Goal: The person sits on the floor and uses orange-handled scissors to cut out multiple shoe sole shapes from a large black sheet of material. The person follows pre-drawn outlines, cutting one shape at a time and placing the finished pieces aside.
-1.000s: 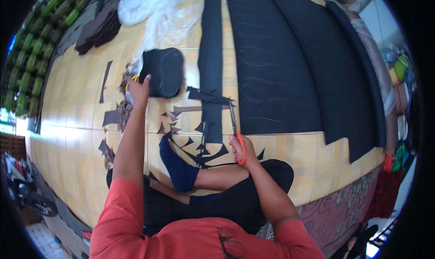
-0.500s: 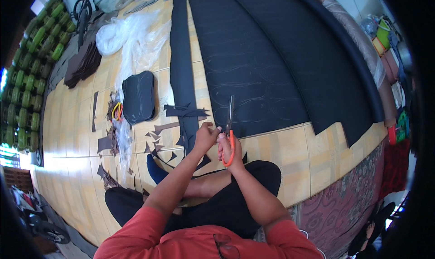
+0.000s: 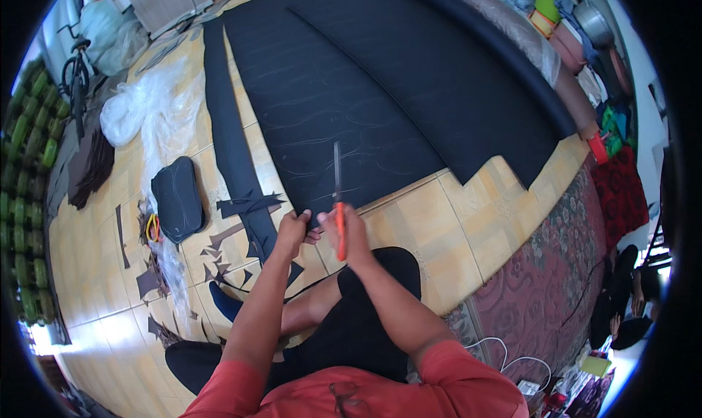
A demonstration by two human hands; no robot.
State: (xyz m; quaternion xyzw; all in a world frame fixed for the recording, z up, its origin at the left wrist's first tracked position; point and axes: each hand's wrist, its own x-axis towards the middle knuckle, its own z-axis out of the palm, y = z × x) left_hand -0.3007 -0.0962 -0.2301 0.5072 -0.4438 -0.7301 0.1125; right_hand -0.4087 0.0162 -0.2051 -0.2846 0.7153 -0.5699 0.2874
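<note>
A large black fabric sheet (image 3: pixel 292 118) with pale curved outlines drawn on it lies across the floor in front of me. My right hand (image 3: pixel 352 231) is wrapped round the orange handles of a pair of scissors (image 3: pixel 337 171), whose blades point away over the sheet's near part. At the sheet's near left corner, my left hand (image 3: pixel 294 231) pinches the edge with closed fingers. Left of that, a long black strip (image 3: pixel 232 140) of fabric lies with small dark scraps (image 3: pixel 250 203) across it. Further left rests a stack of rounded black cut pieces (image 3: pixel 180 198).
A thick black roll (image 3: pixel 504 52) and a plastic-wrapped roll (image 3: pixel 537 49) lie at the far right. Clear plastic sheeting (image 3: pixel 150 103) and a dark stack of fabric (image 3: pixel 91 166) are on the left. A patterned rug (image 3: pixel 523 272) covers the right side; a white cable (image 3: pixel 504 345) lies there.
The view has shifted, so the scene sits further left and lower. My right hand with the scissors has turned, and the orange handle shows more edge-on. Both hands remain near the sheet's corner.
</note>
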